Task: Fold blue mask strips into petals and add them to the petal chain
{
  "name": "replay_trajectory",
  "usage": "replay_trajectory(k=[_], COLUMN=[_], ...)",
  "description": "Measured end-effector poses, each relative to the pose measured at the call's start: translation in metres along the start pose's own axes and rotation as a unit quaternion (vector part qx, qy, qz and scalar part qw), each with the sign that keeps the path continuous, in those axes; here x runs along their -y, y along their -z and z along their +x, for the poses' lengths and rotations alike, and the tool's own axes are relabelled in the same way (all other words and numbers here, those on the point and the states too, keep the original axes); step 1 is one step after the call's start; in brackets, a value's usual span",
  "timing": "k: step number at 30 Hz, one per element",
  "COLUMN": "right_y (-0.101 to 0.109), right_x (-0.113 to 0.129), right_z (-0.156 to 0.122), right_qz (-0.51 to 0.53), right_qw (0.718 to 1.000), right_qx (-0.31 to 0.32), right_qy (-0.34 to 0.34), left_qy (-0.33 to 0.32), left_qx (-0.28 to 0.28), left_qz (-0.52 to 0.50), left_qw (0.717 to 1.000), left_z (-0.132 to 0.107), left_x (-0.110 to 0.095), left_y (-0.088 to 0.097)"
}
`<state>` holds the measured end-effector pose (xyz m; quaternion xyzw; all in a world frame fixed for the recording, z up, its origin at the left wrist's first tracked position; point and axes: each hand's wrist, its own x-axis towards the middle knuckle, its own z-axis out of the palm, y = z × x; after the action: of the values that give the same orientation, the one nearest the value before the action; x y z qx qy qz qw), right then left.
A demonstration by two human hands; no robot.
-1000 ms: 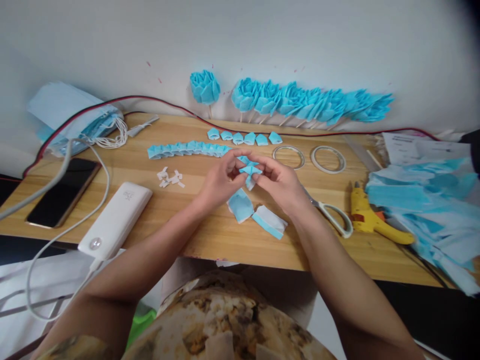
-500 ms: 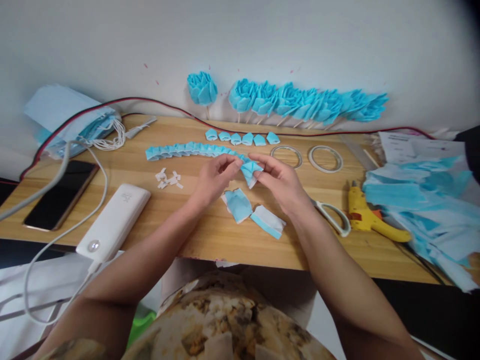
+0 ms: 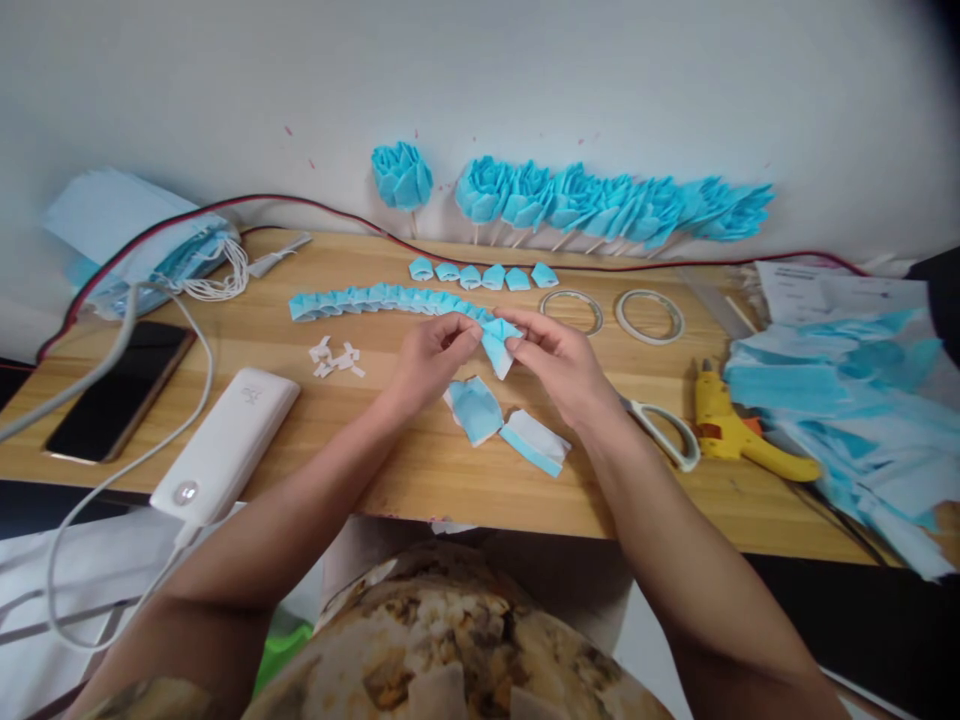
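Between my two hands is a small folded piece of blue fabric point(image 3: 498, 350), its lower end narrowing to a point. My left hand point(image 3: 437, 358) pinches its left edge with thumb and forefinger. On the right edge, my right hand point(image 3: 553, 358) grips with the thumb in front. Behind the hands curves a long row of folded blue petals point(image 3: 367, 299), nested one in another. Below them lie a loose blue fabric piece point(image 3: 477, 408) and a blue-and-white piece point(image 3: 535, 443). Several small folded petals point(image 3: 470, 277) form a line farther back.
Blue fabric flowers point(image 3: 574, 200) on sticks lean against the wall. Two tape rolls point(image 3: 651, 316), scissors point(image 3: 679, 440), a yellow glue gun point(image 3: 731, 425) and fabric scraps point(image 3: 810, 390) are on the right. White snippets point(image 3: 335, 357), a power bank point(image 3: 229, 440), a phone point(image 3: 120, 390) and stacked masks point(image 3: 142, 235) are left.
The fingers have shifted slightly on the blue fabric piece, and its front now shows flatter and wider between the hands. The things on the table have stayed in place.
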<state>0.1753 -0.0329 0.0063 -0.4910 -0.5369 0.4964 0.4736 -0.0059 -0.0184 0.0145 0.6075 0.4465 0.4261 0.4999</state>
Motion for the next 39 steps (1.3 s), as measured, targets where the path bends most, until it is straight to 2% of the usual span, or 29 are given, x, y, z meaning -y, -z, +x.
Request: replay_trajectory(k=[13, 19, 22, 24, 26, 29, 31, 33, 39], right_y=[-0.0019, 0.0019, 0.0034, 0.0027, 0.0011, -0.0010, -0.0016, -0.0019, -0.0034], right_x=[0.0008, 0.0044, 0.0042, 0.0039, 0.0037, 0.0031, 0.0026, 0.0024, 0.0059], right_z=[-0.0013, -0.0024, -0.0024, -0.0026, -0.0028, -0.0027, -0.0024, -0.0023, -0.0048], right_qz=[0.001, 0.018, -0.031, -0.120, -0.216, -0.312, -0.342, -0.347, -0.300], right_qw=[0.999, 0.998, 0.997, 0.982, 0.949, 0.898, 0.882, 0.883, 0.916], right_qx=[0.041, 0.065, 0.030, -0.026, -0.055, -0.051, -0.047, -0.039, -0.018], right_qy=[0.018, 0.015, 0.070, 0.142, 0.223, 0.306, 0.322, 0.313, 0.268], left_qy=[0.085, 0.099, 0.099, 0.105, 0.110, 0.118, 0.126, 0.132, 0.126], left_qx=[0.037, 0.005, -0.024, -0.029, -0.027, -0.025, -0.025, -0.024, -0.030], left_qz=[-0.087, -0.157, -0.187, -0.201, -0.218, -0.241, -0.250, -0.256, -0.232], left_qw=[0.992, 0.983, 0.977, 0.973, 0.969, 0.963, 0.960, 0.957, 0.964], left_z=[0.0005, 0.0022, 0.0045, 0.0051, 0.0051, 0.0049, 0.0050, 0.0051, 0.0026], left_x=[-0.0011, 0.0011, 0.0025, 0.0032, 0.0036, 0.0039, 0.0039, 0.0038, 0.0016], left_y=[-0.0050, -0.0026, 0.0001, 0.0014, 0.0019, 0.0017, 0.0010, 0.0002, -0.0027])
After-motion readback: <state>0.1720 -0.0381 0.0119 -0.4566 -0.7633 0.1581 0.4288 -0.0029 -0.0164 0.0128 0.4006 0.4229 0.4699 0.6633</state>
